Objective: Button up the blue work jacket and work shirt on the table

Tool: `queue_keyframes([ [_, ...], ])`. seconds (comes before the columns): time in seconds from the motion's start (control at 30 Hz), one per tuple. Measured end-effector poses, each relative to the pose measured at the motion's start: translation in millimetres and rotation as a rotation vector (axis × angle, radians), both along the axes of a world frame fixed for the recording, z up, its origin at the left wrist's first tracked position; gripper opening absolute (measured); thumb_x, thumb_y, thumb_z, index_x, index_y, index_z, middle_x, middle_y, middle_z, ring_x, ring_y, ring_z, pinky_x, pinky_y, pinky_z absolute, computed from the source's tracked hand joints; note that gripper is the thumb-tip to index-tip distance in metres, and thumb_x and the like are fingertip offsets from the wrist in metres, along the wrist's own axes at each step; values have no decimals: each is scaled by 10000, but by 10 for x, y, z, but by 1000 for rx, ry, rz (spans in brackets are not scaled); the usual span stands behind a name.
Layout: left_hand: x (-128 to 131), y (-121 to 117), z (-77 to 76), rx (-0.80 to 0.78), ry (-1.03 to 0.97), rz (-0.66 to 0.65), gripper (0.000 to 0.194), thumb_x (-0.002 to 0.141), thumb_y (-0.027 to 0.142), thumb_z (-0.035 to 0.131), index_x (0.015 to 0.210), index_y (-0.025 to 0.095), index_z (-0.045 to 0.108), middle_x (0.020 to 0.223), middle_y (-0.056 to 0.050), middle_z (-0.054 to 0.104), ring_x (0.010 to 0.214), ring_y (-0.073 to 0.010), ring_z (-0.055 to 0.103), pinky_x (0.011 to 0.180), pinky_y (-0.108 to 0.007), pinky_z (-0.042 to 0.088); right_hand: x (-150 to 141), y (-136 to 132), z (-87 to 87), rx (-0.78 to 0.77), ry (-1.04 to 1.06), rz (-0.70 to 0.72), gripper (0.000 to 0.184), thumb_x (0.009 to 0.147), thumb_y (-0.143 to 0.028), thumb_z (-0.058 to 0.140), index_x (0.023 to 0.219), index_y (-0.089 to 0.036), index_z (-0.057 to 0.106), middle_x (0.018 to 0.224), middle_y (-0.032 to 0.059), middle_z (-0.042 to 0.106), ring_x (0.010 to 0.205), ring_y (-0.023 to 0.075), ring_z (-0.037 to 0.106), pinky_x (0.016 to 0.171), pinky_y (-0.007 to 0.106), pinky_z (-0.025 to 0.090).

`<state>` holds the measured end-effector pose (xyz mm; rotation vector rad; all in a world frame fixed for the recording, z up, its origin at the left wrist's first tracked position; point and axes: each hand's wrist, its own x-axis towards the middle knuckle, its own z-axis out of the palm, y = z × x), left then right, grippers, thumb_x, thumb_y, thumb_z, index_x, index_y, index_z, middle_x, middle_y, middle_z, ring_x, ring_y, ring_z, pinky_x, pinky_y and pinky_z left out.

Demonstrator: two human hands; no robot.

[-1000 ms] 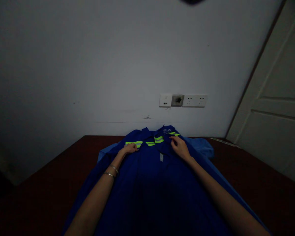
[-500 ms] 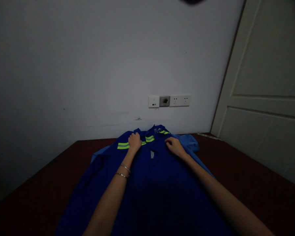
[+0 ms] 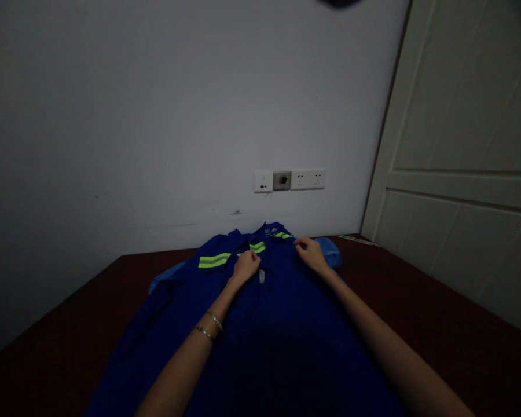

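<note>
A dark blue work jacket with yellow-green and grey reflective strips lies spread out, its collar toward the wall. At the left front edge, just below the collar, my left hand is closed with its fingertips pinched on the cloth. My right hand is curled at the jacket's right shoulder, thumb and fingers pinching the fabric there. Lighter blue cloth shows from beneath the jacket on both sides. A small grey patch is visible on the front, below the collar. The lower jacket is lost in shadow.
The dark reddish-brown tabletop meets a pale wall. Wall sockets sit above the collar. On the right stands a panelled door. A thin flat strip lies near the back right corner.
My left hand has moved right and toward me, from the left chest strip to the front edge. My right hand has shifted slightly outward to the shoulder. The view has turned a little right.
</note>
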<state>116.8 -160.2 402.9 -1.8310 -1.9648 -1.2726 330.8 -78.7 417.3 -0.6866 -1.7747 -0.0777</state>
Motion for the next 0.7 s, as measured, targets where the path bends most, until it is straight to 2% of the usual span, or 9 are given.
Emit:
queue_keyframes([
  [0.17,81,72,94,73,-83,-61,137,732,176,519,695,118,637,718,-53,642,685,-138,567,624,-212,378,-29,49,11,-37,-6,3,249,742,-148,450,844,-128,677,860,73,678,805,163,614,777,257,447],
  [0.33,186,379,299,96,1,-124,139,717,154,543,794,106,649,759,-60,647,712,-148,577,648,-220,406,-110,82,10,-48,-45,8,233,740,-131,464,840,-151,674,879,60,676,830,163,609,805,261,436],
  [0.43,212,672,481,129,150,-141,242,737,124,521,955,95,621,907,-91,649,834,-167,578,747,-241,418,-151,97,-6,-51,-81,14,239,736,-112,464,848,-143,673,886,65,674,832,164,605,805,258,430],
  [0.57,204,1066,678,105,458,-186,379,756,136,514,1133,116,549,1147,-118,571,1055,-212,498,912,-295,355,-147,141,-7,-69,-115,14,238,730,-103,472,853,-138,672,873,69,670,816,161,599,781,249,428],
  [0.7,146,1341,789,-31,636,-190,397,711,145,547,1104,189,585,1102,-94,597,1059,-252,470,917,-354,338,-93,191,2,-78,-130,6,224,735,-110,479,844,-144,672,854,66,664,795,155,592,758,241,428],
])
